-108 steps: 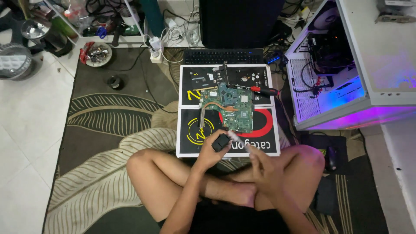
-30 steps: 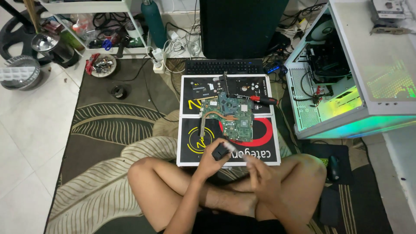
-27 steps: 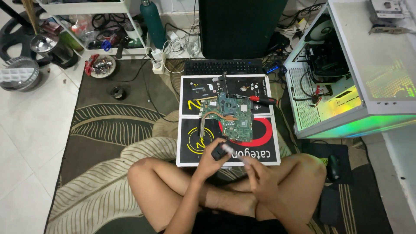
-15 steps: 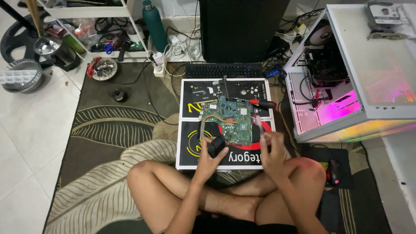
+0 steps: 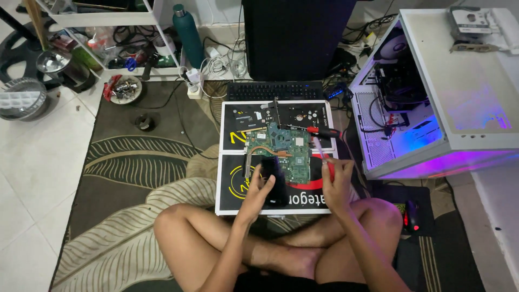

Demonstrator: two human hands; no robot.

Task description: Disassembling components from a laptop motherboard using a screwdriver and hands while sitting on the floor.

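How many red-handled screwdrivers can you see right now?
2. One red-handled screwdriver lies on the mat just past the green circuit board, near its far right corner. The other screwdriver is in the right hand. More may be hidden in the clutter.

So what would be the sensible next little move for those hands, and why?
Probably bring the screwdriver tip down onto the green circuit board. The right hand holds the tool just beside the board's edge, while the left hand rests on a black part at the board's near end, seemingly steadying it.
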